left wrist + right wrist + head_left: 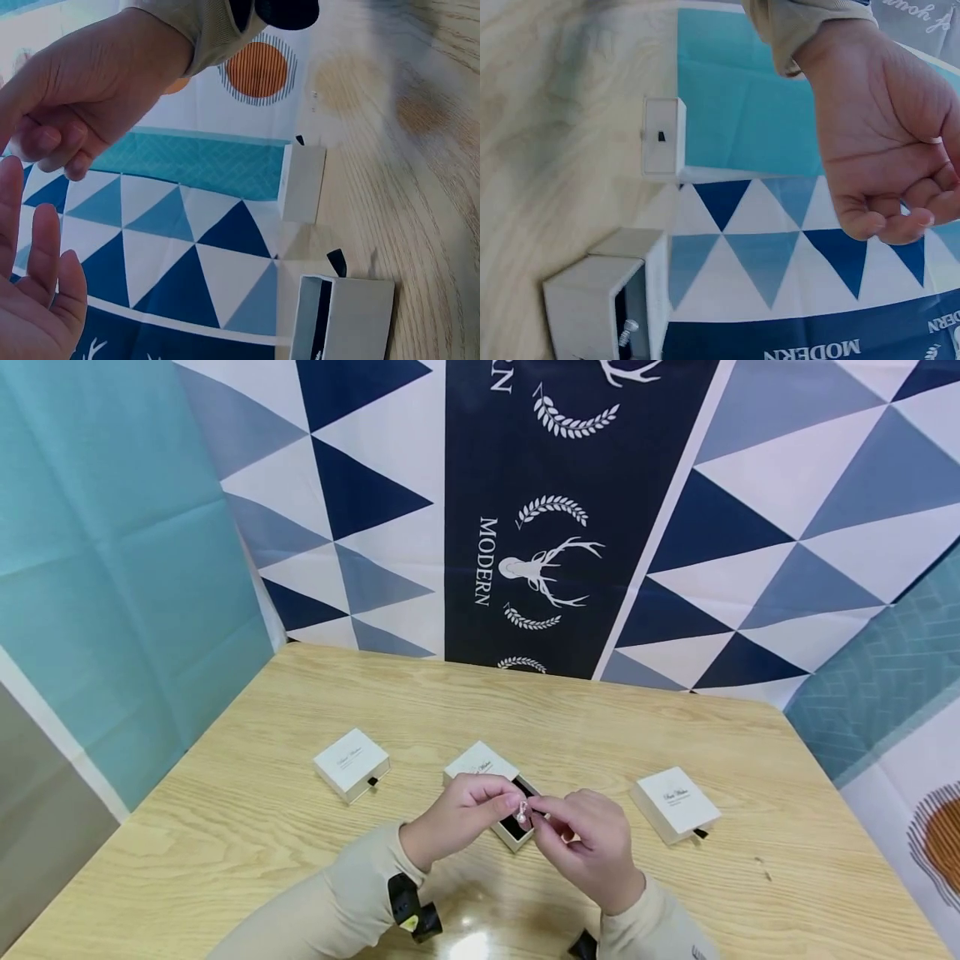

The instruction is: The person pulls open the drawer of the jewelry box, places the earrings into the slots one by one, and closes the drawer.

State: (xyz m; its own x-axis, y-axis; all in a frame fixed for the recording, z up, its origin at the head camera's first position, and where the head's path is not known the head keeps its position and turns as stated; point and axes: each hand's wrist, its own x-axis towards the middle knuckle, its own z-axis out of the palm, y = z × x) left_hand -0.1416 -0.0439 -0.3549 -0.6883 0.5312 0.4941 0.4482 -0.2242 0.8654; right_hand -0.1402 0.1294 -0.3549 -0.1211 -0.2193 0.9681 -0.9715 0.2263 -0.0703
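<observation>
A small silvery earring (522,814) with a white pearl-like drop is pinched between both hands, over the open box. My left hand (465,817) holds it from the left with thumb and forefinger. From the right, my right hand (588,843) pinches its edge with thumb and forefinger. Below them lies a white jewellery box (482,762), its black-lined drawer (513,837) pulled out toward me. A silvery piece of jewellery (628,330) shows inside that drawer in the right wrist view. The held earring lies outside both wrist views.
One closed white box (351,764) with a black pull tab is on the left of the wooden table (225,852). Another closed white box (677,804) stands on the right. A patterned cloth (375,510) hangs behind the table's far edge.
</observation>
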